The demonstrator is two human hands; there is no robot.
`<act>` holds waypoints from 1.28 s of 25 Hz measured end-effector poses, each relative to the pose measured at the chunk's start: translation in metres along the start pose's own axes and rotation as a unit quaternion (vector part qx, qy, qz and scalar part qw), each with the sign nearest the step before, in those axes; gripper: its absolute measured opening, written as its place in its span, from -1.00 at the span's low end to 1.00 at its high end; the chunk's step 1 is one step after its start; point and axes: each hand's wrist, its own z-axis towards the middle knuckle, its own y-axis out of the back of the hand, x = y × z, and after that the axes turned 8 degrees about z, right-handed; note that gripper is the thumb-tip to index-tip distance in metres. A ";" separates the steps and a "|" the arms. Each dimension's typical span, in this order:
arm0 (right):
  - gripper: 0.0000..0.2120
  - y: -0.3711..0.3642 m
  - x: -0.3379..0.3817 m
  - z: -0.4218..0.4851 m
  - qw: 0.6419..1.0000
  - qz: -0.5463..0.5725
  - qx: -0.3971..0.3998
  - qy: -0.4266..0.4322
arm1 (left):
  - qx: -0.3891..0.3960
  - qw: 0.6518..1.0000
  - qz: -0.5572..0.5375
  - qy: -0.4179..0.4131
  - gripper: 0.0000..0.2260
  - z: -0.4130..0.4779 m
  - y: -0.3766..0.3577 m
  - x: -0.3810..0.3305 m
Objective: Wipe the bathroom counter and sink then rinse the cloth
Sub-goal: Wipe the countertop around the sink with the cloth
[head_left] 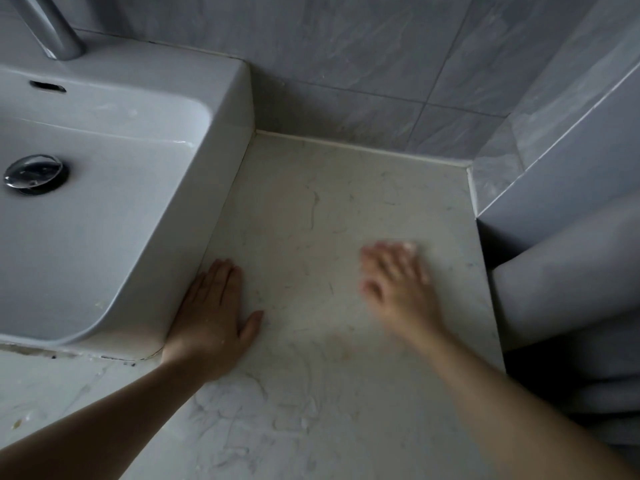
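Observation:
The pale marble counter [322, 209] runs from the white sink [114, 216] on the left to the grey tiled wall. My left hand [211, 317] lies flat on the counter, fingers straight, its edge against the sink's outer wall. My right hand [394, 278] is over the counter's right half with fingers spread, blurred by motion, and nothing shows in it. I see no cloth. The sink bowl has a chrome drain plug [34, 173] and an overflow slot [47, 86].
The chrome faucet base [57, 32] stands at the sink's back. Grey tiled walls [346, 64] close the counter at the back and right. A grey rounded object [571, 306] sits past the counter's right edge. Dark specks line the sealant under the sink's front [69, 355].

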 end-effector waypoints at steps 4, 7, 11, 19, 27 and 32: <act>-0.46 0.006 -0.008 0.042 0.979 0.028 0.007 -0.204 | -0.010 1.000 -0.001 -0.010 -0.34 0.001 0.000 -0.001; -0.50 -0.008 0.073 -0.008 0.999 0.039 -0.002 0.009 | -0.013 0.999 0.006 -0.041 -0.35 -0.004 -0.001 0.001; -0.52 -0.002 0.059 -0.025 0.988 0.006 0.055 0.143 | -0.018 0.993 0.011 -0.117 -0.43 -0.034 -0.004 0.016; -0.51 -0.012 0.137 -0.061 0.992 0.061 0.064 0.095 | -0.022 0.963 0.001 -0.270 -0.46 -0.076 -0.004 0.066; -0.47 -0.025 0.093 0.033 0.977 0.032 -0.013 -0.210 | -0.066 0.964 -0.053 -0.251 -0.54 -0.096 -0.007 0.090; -0.50 -0.030 0.137 0.106 0.980 0.064 0.064 -0.175 | -0.084 0.962 -0.067 -0.250 -0.57 -0.095 -0.010 0.094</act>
